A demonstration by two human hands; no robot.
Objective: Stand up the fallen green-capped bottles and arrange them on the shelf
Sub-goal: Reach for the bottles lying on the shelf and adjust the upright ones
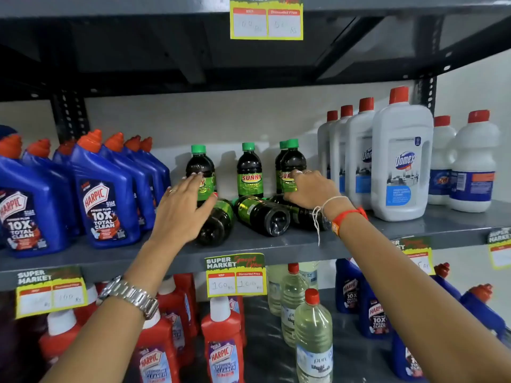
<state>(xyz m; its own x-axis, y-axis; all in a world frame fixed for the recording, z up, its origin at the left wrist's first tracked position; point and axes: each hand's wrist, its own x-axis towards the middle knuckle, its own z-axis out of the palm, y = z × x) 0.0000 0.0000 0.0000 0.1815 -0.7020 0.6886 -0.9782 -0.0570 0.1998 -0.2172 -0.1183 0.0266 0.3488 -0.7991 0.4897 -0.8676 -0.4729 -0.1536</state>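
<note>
On the grey shelf (pixel 276 244), between the blue bottles (pixel 107 194) on the left and the white bottles (pixel 402 161) on the right, stand the dark green-capped bottles; upright ones sit at the back, probably so the front stays free for the fallen ones; I count at least four upright, since the middle one (pixel 249 172) stands alone while a second cap shows behind the right one (pixel 293 158), and the left one (pixel 199 164) may hide another; three lie on their sides in front, bases toward the camera, the middle fallen bottle (pixel 262 215) plainest, one (pixel 218 222) under the left hand and one (pixel 301 214) under the right wrist; the left hand (pixel 182 208) hovers with fingers stretched and slightly spread against the left upright bottle, thumb out over the fallen one, gripping nothing, seemingly steadying or reaching; the right hand (pixel 309 189) curls around the label of the right upright bottle, likely nudging it back to make room; whether it grips firmly I cannot tell.
</note>
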